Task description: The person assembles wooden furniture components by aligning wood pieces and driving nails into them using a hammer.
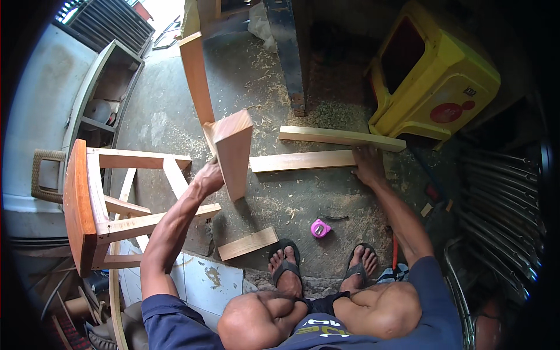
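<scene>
My left hand (210, 177) is closed round a thick light-wood piece (234, 154) that stands up from the floor, its end grain facing me. A longer wooden board (197, 79) rises behind it; whether the two are joined I cannot tell. My right hand (368, 164) grips the right end of a wooden batten (303, 161) lying on the floor, its fingers partly hidden. Just beyond lies a second batten (341, 137), close to the right fingertips. Nearer my feet are a short wood offcut (248, 244) and a pink tape measure (320, 228).
A wooden stool (81, 207) lies on its side at the left. At the far right stands a yellow plastic stool (431, 81), with stacked metal chair frames (501, 204) nearer. A dark post (286, 58) rises ahead. Wood shavings litter the concrete floor (251, 76).
</scene>
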Motion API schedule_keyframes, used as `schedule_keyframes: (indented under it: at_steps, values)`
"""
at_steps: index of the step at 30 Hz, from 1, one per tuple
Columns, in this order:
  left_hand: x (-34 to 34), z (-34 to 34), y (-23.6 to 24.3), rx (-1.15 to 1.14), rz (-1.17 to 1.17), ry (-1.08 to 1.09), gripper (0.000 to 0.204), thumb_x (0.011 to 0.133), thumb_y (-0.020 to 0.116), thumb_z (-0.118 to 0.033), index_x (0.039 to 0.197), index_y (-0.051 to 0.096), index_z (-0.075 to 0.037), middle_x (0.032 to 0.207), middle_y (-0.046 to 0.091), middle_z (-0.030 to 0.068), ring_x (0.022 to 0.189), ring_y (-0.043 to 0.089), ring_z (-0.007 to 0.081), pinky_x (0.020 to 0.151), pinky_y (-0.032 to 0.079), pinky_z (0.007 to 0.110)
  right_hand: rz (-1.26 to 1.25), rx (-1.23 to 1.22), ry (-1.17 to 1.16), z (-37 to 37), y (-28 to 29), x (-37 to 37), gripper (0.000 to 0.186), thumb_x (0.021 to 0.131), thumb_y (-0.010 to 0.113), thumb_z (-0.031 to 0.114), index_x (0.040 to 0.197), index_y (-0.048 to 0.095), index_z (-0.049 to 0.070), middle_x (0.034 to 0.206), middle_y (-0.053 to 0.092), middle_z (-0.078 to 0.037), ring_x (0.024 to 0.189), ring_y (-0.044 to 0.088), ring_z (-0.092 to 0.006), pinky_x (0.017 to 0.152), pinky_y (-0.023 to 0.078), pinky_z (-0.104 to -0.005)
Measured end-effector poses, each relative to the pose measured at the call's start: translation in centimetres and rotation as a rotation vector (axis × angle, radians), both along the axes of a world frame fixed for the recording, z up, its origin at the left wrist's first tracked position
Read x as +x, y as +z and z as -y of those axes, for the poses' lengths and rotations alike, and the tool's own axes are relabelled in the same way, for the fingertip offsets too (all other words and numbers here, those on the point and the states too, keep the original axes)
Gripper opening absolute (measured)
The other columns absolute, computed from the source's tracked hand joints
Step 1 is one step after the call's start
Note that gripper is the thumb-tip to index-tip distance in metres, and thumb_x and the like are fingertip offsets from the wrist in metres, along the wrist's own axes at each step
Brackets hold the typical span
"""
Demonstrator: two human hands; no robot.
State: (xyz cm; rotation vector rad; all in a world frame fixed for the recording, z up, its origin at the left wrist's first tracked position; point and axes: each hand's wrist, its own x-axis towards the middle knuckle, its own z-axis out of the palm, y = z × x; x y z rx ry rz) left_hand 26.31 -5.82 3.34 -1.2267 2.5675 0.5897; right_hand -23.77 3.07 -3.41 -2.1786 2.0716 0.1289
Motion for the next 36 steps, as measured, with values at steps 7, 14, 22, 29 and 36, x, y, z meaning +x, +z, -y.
schedule_keyframes:
  at_steps: [7,14,22,29,36]
  values:
    - [8.1,9.2,-5.8,-0.18,0.379,-0.175,0.033,0.09,0.056,-0.009,0.119,0.072,-0.01,0.131,0.068,0.007,0.134,0.056,0.0229,0.122,0.034,0.046,0.204,0.124,0.006,-2.8,0.8,-0.7,0.057,0.066,0.087,0.023,0.117,0.068,0.003,0.127,0.062,-0.019,0.12,0.058,-0.0393,0.102,0.049,-0.0498]
    - [10.8,9.9,-5.6,-0.186,0.505,-0.241,0.018,0.095,0.059,-0.018,0.1,0.077,-0.016,0.111,0.074,0.0028,0.114,0.068,0.0228,0.097,0.055,0.043,0.538,0.102,-0.177,-14.3,3.0,-7.1,0.064,0.065,0.087,0.026,0.12,0.067,0.0,0.114,0.068,-0.021,0.106,0.066,-0.0408,0.095,0.051,-0.0496]
    - [-0.9,-6.2,-1.6,-0.455,0.007,0.474,0.043,0.089,0.059,0.001,0.132,0.057,0.001,0.122,0.065,0.0209,0.114,0.064,0.0353,0.101,0.051,0.046,0.578,-0.01,-0.42,-20.5,5.3,-10.7,0.068,0.06,0.09,0.017,0.122,0.068,-0.001,0.112,0.068,-0.019,0.108,0.065,-0.0406,0.095,0.052,-0.0485]
    - [-8.1,-22.5,-5.6,0.092,0.002,0.339,0.086,0.078,0.087,-0.04,0.151,0.049,-0.014,0.157,0.041,0.0229,0.142,0.044,0.0418,0.114,0.038,0.055,0.482,0.014,-0.275,-15.8,5.3,-8.6,0.066,0.062,0.09,0.024,0.122,0.07,0.004,0.115,0.069,-0.019,0.11,0.065,-0.0398,0.095,0.052,-0.0475]
    - [-7.5,-20.4,-7.4,-0.143,-0.326,0.479,0.064,0.088,0.078,-0.038,0.139,0.056,-0.008,0.134,0.057,0.0207,0.124,0.054,0.0399,0.106,0.043,0.053,0.724,0.193,-0.18,-11.1,3.3,-5.1,0.065,0.063,0.089,0.027,0.121,0.071,0.006,0.113,0.07,-0.019,0.11,0.066,-0.0383,0.096,0.051,-0.0457]
